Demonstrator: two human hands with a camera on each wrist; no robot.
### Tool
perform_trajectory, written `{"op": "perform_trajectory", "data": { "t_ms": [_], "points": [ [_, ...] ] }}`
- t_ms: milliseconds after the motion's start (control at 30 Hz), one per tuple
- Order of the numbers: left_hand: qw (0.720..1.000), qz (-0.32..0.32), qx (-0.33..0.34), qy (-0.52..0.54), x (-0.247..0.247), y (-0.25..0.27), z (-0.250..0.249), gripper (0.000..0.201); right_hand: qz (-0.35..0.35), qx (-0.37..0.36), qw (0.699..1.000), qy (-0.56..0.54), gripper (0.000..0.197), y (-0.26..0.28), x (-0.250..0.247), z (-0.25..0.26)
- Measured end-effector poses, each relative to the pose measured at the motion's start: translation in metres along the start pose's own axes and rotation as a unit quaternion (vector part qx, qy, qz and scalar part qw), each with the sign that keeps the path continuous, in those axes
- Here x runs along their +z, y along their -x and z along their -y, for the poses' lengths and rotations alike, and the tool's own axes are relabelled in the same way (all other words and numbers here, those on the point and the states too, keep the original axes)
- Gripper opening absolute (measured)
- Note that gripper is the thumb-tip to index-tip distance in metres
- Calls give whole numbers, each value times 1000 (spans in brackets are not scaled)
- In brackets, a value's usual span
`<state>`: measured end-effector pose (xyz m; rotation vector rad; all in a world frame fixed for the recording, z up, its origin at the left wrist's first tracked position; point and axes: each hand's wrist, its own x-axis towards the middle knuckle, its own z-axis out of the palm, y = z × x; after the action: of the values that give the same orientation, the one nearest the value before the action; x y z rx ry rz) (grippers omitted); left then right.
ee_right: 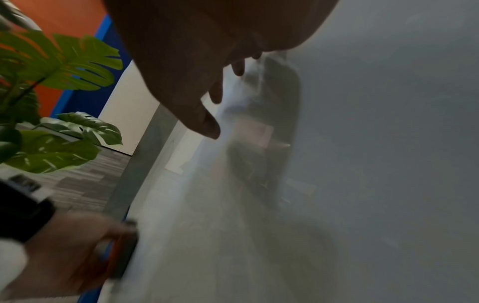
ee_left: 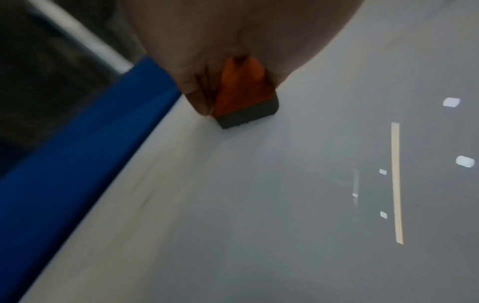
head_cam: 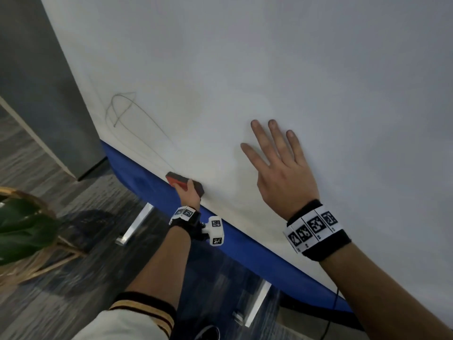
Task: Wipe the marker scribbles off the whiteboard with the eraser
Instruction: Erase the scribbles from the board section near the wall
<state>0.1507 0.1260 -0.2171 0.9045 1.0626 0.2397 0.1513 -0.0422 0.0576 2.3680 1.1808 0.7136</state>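
Observation:
The whiteboard (head_cam: 245, 69) fills most of the head view, with a blue lower frame (head_cam: 147, 190). Thin grey marker scribbles (head_cam: 127, 114) run down its left part toward the bottom edge. My left hand (head_cam: 188, 195) grips the red-backed eraser (head_cam: 183, 183) and presses its dark felt against the board just above the blue frame, at the lower end of the scribble. In the left wrist view the eraser (ee_left: 243, 98) sits under my palm, felt on the board. My right hand (head_cam: 277, 163) lies flat on the whiteboard with straight, spread fingers (ee_right: 207, 123), to the right of the eraser.
A leafy plant (head_cam: 22, 229) in a woven basket stands on the floor at the left. A grey wall panel (head_cam: 44, 94) borders the board's left side. Metal stand legs (head_cam: 137, 224) show below the blue frame. A cable (head_cam: 333, 312) hangs at lower right.

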Motion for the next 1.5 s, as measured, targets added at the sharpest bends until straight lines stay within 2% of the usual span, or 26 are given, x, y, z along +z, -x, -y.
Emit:
{"op": "perform_trajectory", "data": {
  "t_ms": [67, 167, 200, 267, 333, 433, 467, 533, 600, 700, 767, 867, 933, 1000, 1033, 1066, 1133, 1200, 1233, 1300, 1366, 1433, 1500],
  "points": [
    [993, -14, 116, 20, -7, 31, -55, 66, -2, 10, 1000, 3, 85, -2, 3, 4],
    [946, 13, 320, 43, -11, 65, -124, 58, -23, 36, 999, -6, 89, -5, 8, 14],
    [930, 23, 366, 20, -9, 68, -135, 59, -31, 47, 998, -9, 89, -6, 8, 18],
    [918, 25, 393, -37, -2, 68, -135, 66, -41, 65, 997, -16, 89, -8, 9, 25],
    [936, 2, 345, -74, -1, 61, -108, 69, -42, 76, 996, -24, 90, -9, 9, 30],
    [986, 4, 129, -103, -9, 53, -49, 71, -44, 90, 994, -32, 89, -11, 11, 36],
    [991, 15, 69, -111, -11, 56, -37, 71, -44, 91, 994, -34, 88, -11, 12, 38],
    [993, 22, 21, -117, -8, 59, -34, 71, -45, 95, 994, -31, 86, -12, 12, 40],
    [993, 4, 26, -117, -5, 59, -59, 70, -42, 104, 993, -33, 83, -14, 9, 43],
    [984, -15, 146, -96, -9, 56, -119, 71, -55, 73, 994, -52, 78, -36, -1, 50],
    [966, -22, 241, -89, -19, 56, -163, 71, -64, 43, 995, -57, 76, -63, -9, 51],
    [925, -20, 370, -85, -33, 52, -236, 71, -89, 41, 993, -72, 72, -110, -23, 53],
    [901, -17, 425, -83, -39, 43, -269, 71, -97, 44, 991, -78, 68, -135, -32, 57],
    [908, -28, 413, -66, -41, 28, -275, 71, -96, 43, 991, -87, 66, -148, -37, 62],
    [919, -41, 385, -69, -43, 20, -268, 71, -92, 41, 991, -89, 66, -152, -37, 65],
    [936, -49, 338, -83, -45, 11, -254, 71, -84, 37, 992, -87, 66, -153, -36, 68],
    [975, -32, 182, -120, -53, 0, -209, 70, -62, 27, 995, -74, 67, -151, -30, 75],
    [987, 15, 39, -155, -63, -7, -161, 69, -45, 11, 997, -55, 66, -147, -24, 79],
    [987, 33, 7, -155, -65, -7, -148, 67, -39, 2, 998, -47, 65, -146, -22, 80],
    [990, 41, 5, -138, -61, -7, -146, 65, -37, -8, 999, -33, 64, -148, -22, 77],
    [993, 19, 19, -117, -54, -3, -174, 64, -37, -19, 999, -29, 64, -155, -26, 72],
    [992, -8, 52, -112, -51, -2, -209, 66, -39, -28, 999, -25, 66, -166, -32, 68],
    [986, -26, 115, -117, -57, 2, -248, 69, -49, -25, 998, -23, 66, -180, -39, 67]
  ]
}}
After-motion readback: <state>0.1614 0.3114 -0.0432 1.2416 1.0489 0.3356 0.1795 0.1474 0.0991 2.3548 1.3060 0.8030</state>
